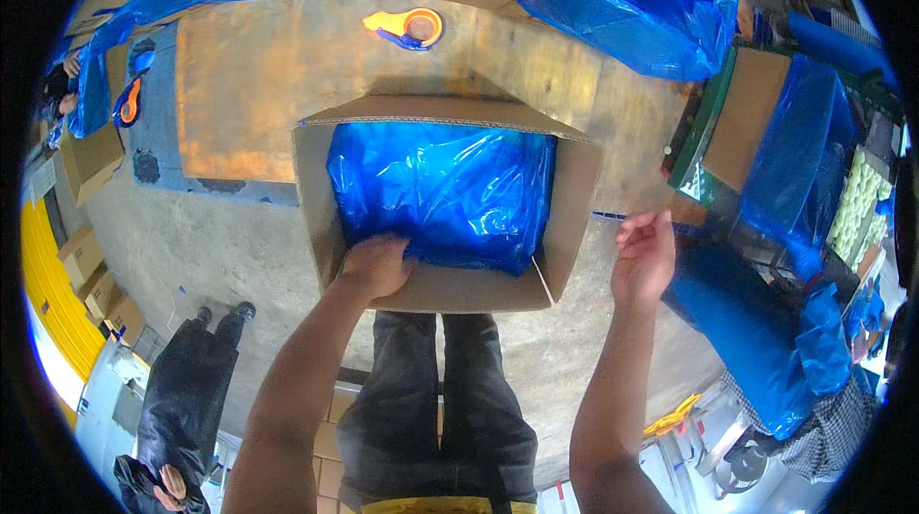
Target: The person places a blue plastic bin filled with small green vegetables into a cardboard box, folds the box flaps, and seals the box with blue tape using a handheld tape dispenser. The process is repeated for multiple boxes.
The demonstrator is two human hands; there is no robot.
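Note:
An open cardboard box (474, 291) stands before me with its flaps up, at the edge of a worn wooden tabletop (244, 83). Blue plastic film (445, 191) lines its inside, wrinkled and glossy. My left hand (377, 266) reaches over the near left side of the box, its fingers down by the film; the fingertips are blurred, so whether they grip it cannot be told. Away from the box on the right, my right hand (646, 255) is raised with its fingers loosely curled and nothing visible in it.
An orange and blue tape dispenser (420, 27) lies beyond the box, another (129, 103) farther left. Blue-lined boxes (632, 19) line the far edge. At right, a person in a blue apron (747, 320) stands by a green-framed station (707, 119). A person in dark clothing (190, 385) stands lower left.

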